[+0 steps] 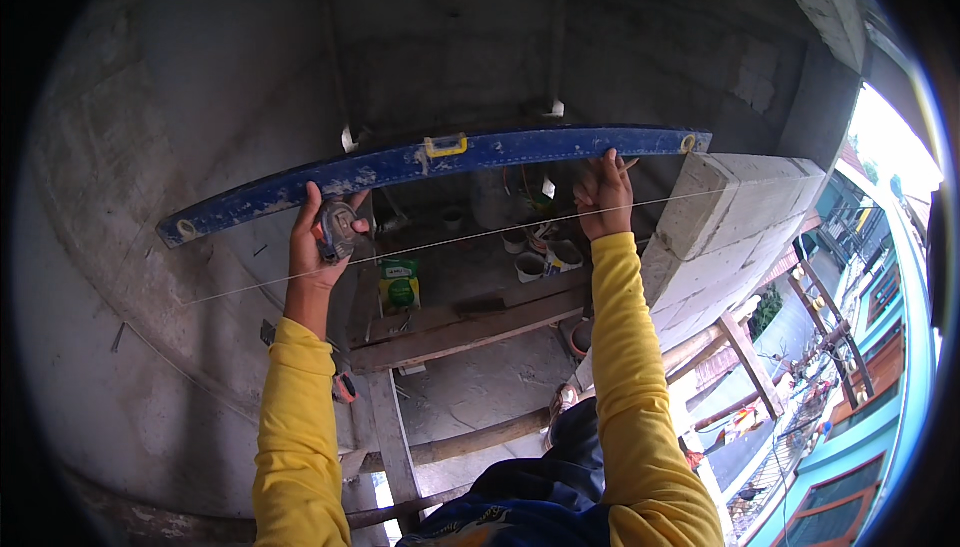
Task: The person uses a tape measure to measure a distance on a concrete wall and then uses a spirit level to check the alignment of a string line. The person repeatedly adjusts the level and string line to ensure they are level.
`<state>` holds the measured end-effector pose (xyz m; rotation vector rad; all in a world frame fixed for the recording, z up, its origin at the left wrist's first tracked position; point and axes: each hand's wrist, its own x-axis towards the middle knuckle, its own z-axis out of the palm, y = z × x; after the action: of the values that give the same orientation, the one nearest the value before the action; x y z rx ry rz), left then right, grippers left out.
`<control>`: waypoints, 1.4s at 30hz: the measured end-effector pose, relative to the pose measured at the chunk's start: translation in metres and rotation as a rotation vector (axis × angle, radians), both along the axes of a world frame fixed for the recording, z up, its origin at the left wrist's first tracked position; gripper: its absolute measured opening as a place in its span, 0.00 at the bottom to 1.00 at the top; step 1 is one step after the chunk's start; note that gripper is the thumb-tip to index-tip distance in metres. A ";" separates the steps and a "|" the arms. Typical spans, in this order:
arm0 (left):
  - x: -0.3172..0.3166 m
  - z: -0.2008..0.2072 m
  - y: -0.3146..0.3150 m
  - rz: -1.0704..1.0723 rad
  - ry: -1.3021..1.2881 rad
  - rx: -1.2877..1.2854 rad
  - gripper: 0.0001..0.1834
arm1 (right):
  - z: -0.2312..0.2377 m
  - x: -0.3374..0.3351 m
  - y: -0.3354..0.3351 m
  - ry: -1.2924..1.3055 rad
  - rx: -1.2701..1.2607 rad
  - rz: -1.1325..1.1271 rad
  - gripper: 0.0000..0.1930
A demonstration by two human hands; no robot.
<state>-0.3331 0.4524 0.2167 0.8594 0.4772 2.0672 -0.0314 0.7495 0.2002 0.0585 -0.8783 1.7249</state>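
A long blue spirit level (380, 172), smeared with dried mortar and fitted with a yellow-framed vial, spans the view between both hands. Its right end meets the top corner of a block wall (745, 197). My left hand (318, 252) grips the level's lower edge with thumb and fingers and also has a dark tape measure (338, 230) in the palm. Toward the other end, my right hand (606, 197) pinches the level's lower edge; a thin pencil-like stick (629, 163) shows by its fingertips. A taut pale string (460, 239) runs across below the level.
Wooden planks (470, 327) lie below, with a green-and-yellow packet (400, 287) and several buckets (530, 267) beyond them. A rough grey wall (180, 347) rises at left. To the right is an open drop toward a turquoise building (850, 467) past timber scaffolding (750, 367).
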 end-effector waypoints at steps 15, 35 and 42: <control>0.000 0.001 -0.001 -0.010 0.002 0.002 0.22 | 0.001 -0.001 0.000 -0.013 -0.004 -0.016 0.10; -0.004 -0.003 0.001 -0.040 -0.018 0.017 0.22 | 0.002 0.000 -0.002 -0.007 -0.012 -0.023 0.09; -0.008 -0.005 0.001 -0.042 -0.009 0.020 0.22 | 0.001 -0.001 -0.001 -0.001 -0.014 -0.007 0.09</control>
<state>-0.3410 0.4530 0.2113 0.8643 0.4305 2.0402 -0.0328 0.7482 0.2014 0.0451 -0.8661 1.7242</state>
